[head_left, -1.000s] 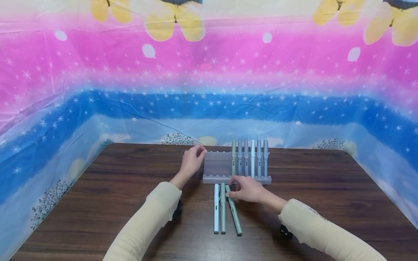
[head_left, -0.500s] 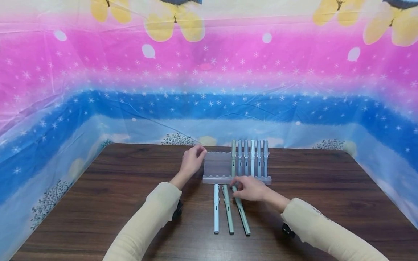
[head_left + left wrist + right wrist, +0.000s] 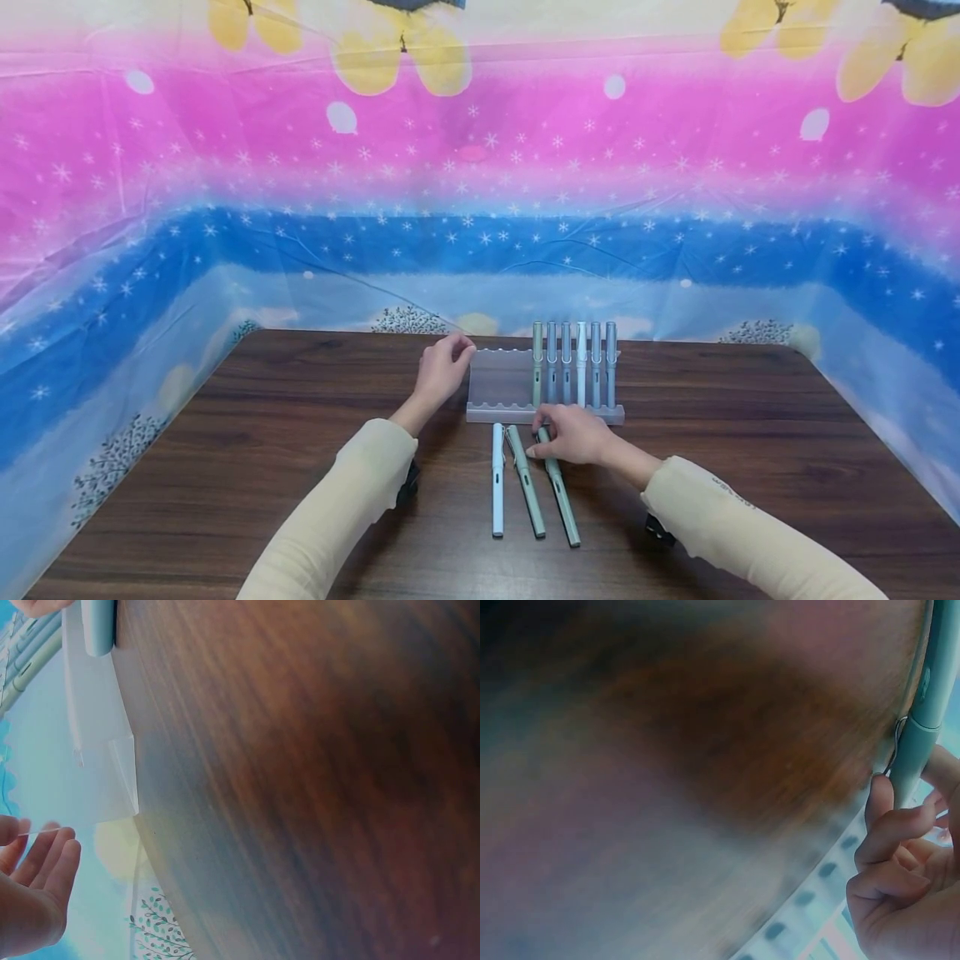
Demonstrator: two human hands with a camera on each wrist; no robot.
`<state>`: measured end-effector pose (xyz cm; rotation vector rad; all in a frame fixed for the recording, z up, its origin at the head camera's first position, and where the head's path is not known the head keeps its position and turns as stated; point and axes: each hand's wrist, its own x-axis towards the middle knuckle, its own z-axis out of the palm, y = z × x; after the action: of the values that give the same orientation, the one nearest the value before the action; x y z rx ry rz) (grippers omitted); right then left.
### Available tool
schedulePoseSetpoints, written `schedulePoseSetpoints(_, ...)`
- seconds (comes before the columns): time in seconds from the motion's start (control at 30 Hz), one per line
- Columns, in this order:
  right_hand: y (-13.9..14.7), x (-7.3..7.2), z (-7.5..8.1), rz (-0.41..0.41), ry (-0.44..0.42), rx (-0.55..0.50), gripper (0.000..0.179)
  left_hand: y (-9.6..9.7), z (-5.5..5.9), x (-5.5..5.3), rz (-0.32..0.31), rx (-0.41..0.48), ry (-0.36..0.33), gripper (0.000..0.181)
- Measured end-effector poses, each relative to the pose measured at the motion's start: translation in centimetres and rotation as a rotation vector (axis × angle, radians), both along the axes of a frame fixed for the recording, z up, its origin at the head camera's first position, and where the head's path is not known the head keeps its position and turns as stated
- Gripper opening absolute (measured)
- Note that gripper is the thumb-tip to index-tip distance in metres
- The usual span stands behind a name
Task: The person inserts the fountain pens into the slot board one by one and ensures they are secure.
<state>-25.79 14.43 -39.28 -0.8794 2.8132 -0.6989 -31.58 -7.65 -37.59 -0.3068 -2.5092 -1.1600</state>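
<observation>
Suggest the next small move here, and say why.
Probably lift the rightmost loose green pen toward the rack: the right grip pinches its clip end, the left grip holds the rack's edge, and the rack's left part holds no pens.

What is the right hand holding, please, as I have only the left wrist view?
Observer: The right hand pinches a green pen near its far end.
Operator: Thank you. I can see the end of a pale blue pen; could you tell me what lies just to its right?
Observer: A second green pen lies there on the table, between the pale blue pen and the one in the right hand.
</observation>
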Motion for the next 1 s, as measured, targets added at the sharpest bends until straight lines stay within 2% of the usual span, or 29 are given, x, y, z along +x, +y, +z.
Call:
schedulePoseSetpoints(0.37,0.4,-0.4,0.5,0.018,-0.09,-0.143,0.028,0.0,-0.1,-0.1,0.001,-0.003,0.003,0.011)
schedulePoseSetpoints(0.47,0.3,-0.5,0.5,-0.01,-0.143,-0.178,0.031,0.0,0.0,0.0,0.001,-0.001,0.004,0.01)
schedulePoseSetpoints(0.63,0.3,-0.5,0.6,-0.111,-0.257,-0.261,0.039,0.0,-0.1,-0.1,-0.001,-0.001,0.001,0.011)
schedulePoseSetpoints(0.8,0.2,-0.4,1.0,-0.197,-0.305,-0.304,0.039,0.0,-0.2,-0.2,-0.009,-0.001,0.014,0.011)
schedulePoseSetpoints(0.9,0.2,-0.4,1.3,-0.214,-0.323,-0.32,0.037,-0.1,-0.2,-0.2,-0.012,-0.001,0.018,0.012)
schedulePoseSetpoints(1.0,0.3,-0.4,1.5,-0.197,-0.331,-0.334,0.035,-0.1,-0.3,-0.2,-0.015,-0.003,0.02,0.013)
